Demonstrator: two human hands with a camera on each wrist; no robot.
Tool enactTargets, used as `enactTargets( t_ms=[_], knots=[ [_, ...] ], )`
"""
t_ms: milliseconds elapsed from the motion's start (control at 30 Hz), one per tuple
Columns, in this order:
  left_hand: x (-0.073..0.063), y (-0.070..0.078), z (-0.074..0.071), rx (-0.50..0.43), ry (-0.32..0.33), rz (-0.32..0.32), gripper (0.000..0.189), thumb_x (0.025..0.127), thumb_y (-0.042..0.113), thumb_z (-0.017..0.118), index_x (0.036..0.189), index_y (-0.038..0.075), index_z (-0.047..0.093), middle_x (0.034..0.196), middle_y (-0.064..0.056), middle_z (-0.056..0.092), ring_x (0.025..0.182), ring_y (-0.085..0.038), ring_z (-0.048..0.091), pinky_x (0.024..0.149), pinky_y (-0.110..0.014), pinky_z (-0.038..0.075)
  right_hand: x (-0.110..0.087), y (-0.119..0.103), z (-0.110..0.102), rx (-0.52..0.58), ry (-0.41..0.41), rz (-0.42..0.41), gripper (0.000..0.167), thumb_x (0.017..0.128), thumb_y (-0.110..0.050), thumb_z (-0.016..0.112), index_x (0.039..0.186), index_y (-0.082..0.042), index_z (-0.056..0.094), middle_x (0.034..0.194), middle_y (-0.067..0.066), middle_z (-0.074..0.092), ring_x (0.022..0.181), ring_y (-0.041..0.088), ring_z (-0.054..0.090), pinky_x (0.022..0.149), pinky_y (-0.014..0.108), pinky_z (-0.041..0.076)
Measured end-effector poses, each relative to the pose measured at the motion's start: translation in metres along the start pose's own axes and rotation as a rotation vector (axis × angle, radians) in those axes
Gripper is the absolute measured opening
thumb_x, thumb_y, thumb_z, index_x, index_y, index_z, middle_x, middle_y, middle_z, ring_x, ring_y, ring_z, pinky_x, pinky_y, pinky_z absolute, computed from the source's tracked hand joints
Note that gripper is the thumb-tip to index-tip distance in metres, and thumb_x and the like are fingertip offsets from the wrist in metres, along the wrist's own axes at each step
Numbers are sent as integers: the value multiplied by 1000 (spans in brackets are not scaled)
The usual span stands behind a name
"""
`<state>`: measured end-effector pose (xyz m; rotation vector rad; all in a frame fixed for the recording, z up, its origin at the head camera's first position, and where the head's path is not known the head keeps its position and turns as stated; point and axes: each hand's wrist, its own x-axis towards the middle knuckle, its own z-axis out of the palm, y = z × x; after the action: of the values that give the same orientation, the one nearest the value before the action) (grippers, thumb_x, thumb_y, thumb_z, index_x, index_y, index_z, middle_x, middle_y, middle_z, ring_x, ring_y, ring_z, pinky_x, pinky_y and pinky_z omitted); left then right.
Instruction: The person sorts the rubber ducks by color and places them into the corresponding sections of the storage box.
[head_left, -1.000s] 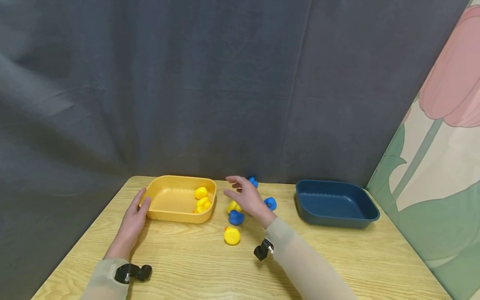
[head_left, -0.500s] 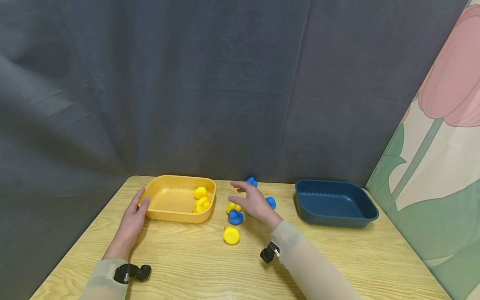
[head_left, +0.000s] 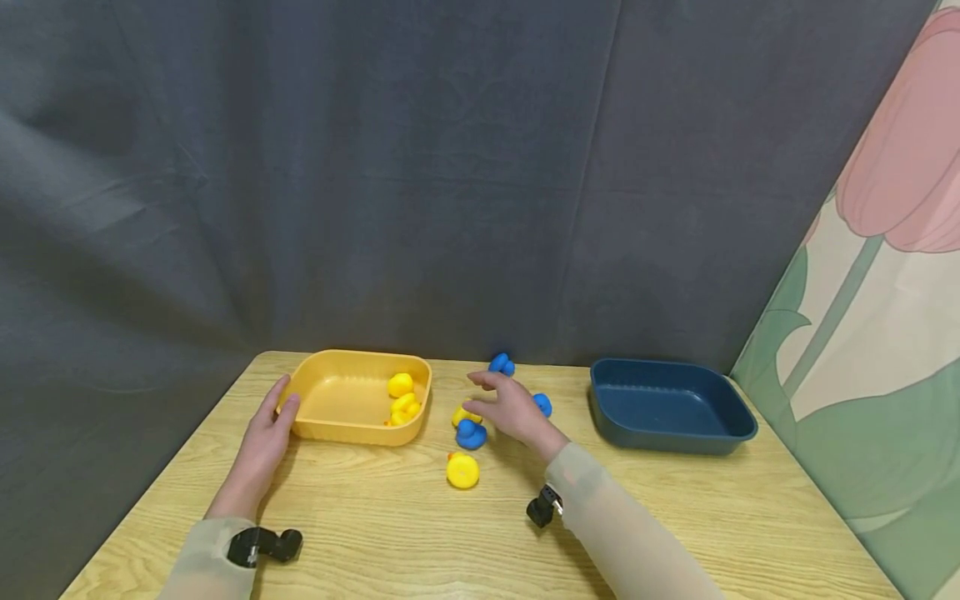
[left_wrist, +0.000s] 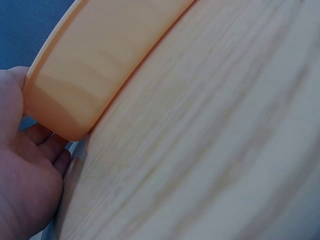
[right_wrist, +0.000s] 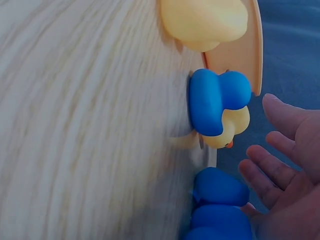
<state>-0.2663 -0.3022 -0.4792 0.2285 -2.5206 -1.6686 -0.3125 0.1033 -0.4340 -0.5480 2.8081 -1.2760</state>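
My left hand (head_left: 262,437) rests against the left end of a yellow bin (head_left: 348,433), thumb at the near corner and fingers along the outer wall. Yellow rubber ducks (head_left: 401,385) lie in that bin's right side. Over the middle of the table, my right hand (head_left: 517,412) holds nothing, its fingers spread and slightly bent. Just below its thumb are a yellow duck (head_left: 463,415), partly hidden, and a blue duck (head_left: 471,434) in front of it. In the right wrist view the fingers stand apart from the blue duck (right_wrist: 206,102).
Nearer me lies another yellow duck (head_left: 462,472). More blue ducks sit behind the right hand, one near the back edge (head_left: 502,364) and one (head_left: 542,406) partly covered by it. A dark blue bin (head_left: 667,440) stands at the right, before a grey curtain (head_left: 450,183).
My right hand has moved back to the right and slightly lower, away from the yellow bin, uncovering more of the rear blue duck. The left hand and bins stay put.
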Motion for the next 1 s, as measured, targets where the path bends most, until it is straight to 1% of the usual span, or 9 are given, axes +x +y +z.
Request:
enactTargets(
  t_ms=[133,267,500,700,1000],
  knots=[
    [0,0,0,-6,4,13,78,118,59,36,180,27,3,185,-13,0,169,-41,-2,134,-65,5,0,2,0,-20,-19,23,57,105,-27,80,157,-10,63,156,10,64,145,34,58,120,54,47],
    [1,-1,0,-10,3,18,78,117,61,36,180,28,3,185,-12,0,169,-40,-4,134,-65,5,1,5,0,-29,-32,25,57,105,-28,81,156,-11,64,156,7,64,145,32,58,120,52,47],
    [2,-1,-1,-17,-9,20,79,117,61,36,180,28,2,185,-11,-1,169,-39,-5,134,-65,4,2,7,0,-45,-55,-10,56,104,-30,82,153,-7,66,147,11,69,138,33,62,115,53,51],
    [2,-2,-1,-20,-12,17,80,116,63,35,180,29,1,185,-11,-2,169,-40,-5,134,-65,4,4,6,1,-58,-75,-2,55,105,-29,81,152,-6,66,141,11,72,134,31,66,115,51,52],
    [1,-1,-1,-11,-9,6,79,116,62,35,180,28,1,185,-12,-2,169,-40,-5,134,-66,4,5,5,2,-83,-101,8,53,107,-30,78,153,-7,66,141,9,73,132,30,67,115,49,52]
  ],
)
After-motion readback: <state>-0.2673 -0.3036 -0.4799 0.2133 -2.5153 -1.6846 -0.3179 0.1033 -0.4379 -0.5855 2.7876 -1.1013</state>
